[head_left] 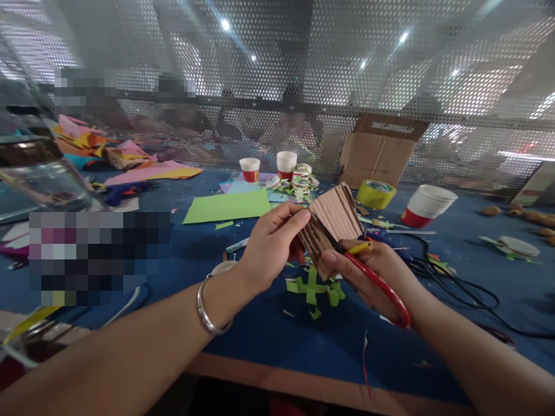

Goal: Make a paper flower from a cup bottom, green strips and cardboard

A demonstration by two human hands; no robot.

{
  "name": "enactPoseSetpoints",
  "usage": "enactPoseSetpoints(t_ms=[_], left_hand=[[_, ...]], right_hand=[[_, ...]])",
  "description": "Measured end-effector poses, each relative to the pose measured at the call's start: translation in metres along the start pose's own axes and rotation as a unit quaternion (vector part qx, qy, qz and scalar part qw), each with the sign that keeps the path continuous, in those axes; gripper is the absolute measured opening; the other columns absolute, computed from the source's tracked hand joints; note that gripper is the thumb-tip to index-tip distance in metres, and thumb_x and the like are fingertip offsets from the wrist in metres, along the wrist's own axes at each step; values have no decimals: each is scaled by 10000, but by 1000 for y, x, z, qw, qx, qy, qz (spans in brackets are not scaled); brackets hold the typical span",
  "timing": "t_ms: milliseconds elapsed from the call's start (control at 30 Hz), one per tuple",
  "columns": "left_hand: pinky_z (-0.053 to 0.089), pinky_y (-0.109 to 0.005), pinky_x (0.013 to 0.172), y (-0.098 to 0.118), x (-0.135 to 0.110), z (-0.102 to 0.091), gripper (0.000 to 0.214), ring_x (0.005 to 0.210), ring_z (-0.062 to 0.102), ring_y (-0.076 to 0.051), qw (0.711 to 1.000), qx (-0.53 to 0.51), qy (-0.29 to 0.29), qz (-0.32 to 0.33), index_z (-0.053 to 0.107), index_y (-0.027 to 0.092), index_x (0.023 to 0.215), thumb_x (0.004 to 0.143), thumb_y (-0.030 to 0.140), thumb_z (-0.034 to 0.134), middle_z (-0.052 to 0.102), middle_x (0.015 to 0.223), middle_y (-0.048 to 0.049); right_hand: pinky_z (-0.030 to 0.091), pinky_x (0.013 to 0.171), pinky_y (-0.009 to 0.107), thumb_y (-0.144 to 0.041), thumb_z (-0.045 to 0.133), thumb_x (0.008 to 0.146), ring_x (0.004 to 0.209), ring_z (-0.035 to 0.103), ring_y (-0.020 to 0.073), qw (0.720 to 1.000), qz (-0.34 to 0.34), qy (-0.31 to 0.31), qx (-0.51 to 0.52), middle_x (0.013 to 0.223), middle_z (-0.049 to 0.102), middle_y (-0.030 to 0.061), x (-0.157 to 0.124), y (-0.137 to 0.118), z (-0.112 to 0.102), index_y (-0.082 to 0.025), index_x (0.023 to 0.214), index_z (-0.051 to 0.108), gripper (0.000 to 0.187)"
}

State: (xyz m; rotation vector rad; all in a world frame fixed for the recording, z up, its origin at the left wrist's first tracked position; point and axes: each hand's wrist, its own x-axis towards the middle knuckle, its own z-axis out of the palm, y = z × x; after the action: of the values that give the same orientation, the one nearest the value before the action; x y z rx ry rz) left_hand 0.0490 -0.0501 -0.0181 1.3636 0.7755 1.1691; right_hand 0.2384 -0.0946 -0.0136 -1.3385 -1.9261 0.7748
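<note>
My left hand (271, 245) is closed on a piece of brown corrugated cardboard (333, 222), gripping its left edge above the table. My right hand (375, 274) is closed on red-handled scissors (381, 283), whose blades bite into the cardboard from its lower edge. A silver bangle (208, 309) sits on my left wrist. Green paper scraps (314, 289) lie on the blue table (260, 329) right under my hands.
A green sheet (229, 206), two small paper cups (250, 169), a yellow tape roll (376, 193), a stack of cups lying on its side (427, 205) and an open cardboard box (381, 151) lie beyond. Black cables (455, 283) run at the right. Other people sit behind a mesh screen.
</note>
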Motion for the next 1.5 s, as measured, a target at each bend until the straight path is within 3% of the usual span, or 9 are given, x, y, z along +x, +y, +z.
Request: enactPoseSetpoints(t_ms=[300, 500, 867, 1067, 1167, 1300, 1500], left_hand=[[337, -199, 418, -1, 5, 0, 231, 454, 452, -60, 996, -71, 10, -56, 573, 191, 791, 913, 373, 646, 499, 606, 53], [334, -215, 466, -3, 6, 0, 220, 510, 444, -70, 988, -93, -20, -123, 596, 170, 801, 877, 361, 674, 515, 656, 29], [366, -199, 470, 0, -2, 3, 263, 522, 462, -64, 992, -53, -49, -99, 583, 167, 792, 920, 390, 638, 546, 681, 23], [403, -213, 501, 6, -10, 8, 231, 552, 509, -72, 991, -66, -45, -106, 612, 150, 817, 882, 360, 685, 625, 742, -7], [388, -209, 499, 5, -10, 7, 241, 545, 499, -65, 993, -48, -38, -97, 618, 143, 794, 878, 359, 686, 630, 738, -8], [396, -205, 501, 1, -9, 7, 218, 555, 490, -67, 994, -24, -56, -89, 620, 139, 796, 877, 334, 676, 602, 722, 1], [410, -203, 511, 0, -7, 7, 236, 573, 503, -70, 994, -17, -57, -93, 587, 146, 808, 894, 353, 661, 600, 739, 3]], right_hand=[[266, 361, 242, -604, 609, 911, 310, 413, 98, 998, 43, -28, 34, 390, 457, -71, -2, -6, 1, -208, 761, 660, 426], [275, 357, 233, -628, 605, 900, 313, 403, 90, 997, 59, -37, 35, 389, 468, -66, -2, -6, 2, -224, 673, 540, 467], [267, 378, 227, -604, 647, 879, 375, 365, 79, 998, 52, -8, 39, 450, 406, -75, -2, -2, 2, -225, 627, 460, 492], [373, 460, 230, -624, 651, 862, 536, 503, 123, 999, 2, 10, 34, 604, 562, -18, -2, 0, 3, -189, 719, 628, 458], [365, 442, 230, -603, 642, 878, 480, 485, 118, 999, 18, -5, 28, 542, 534, -32, -2, 0, 3, -195, 758, 647, 425], [361, 443, 229, -595, 644, 879, 454, 482, 123, 999, 39, -9, 33, 438, 457, -53, -1, 1, 4, -212, 675, 578, 438], [356, 433, 230, -608, 657, 861, 453, 452, 105, 993, 67, -8, 96, 510, 511, -47, -2, -2, 5, -203, 692, 577, 447]])
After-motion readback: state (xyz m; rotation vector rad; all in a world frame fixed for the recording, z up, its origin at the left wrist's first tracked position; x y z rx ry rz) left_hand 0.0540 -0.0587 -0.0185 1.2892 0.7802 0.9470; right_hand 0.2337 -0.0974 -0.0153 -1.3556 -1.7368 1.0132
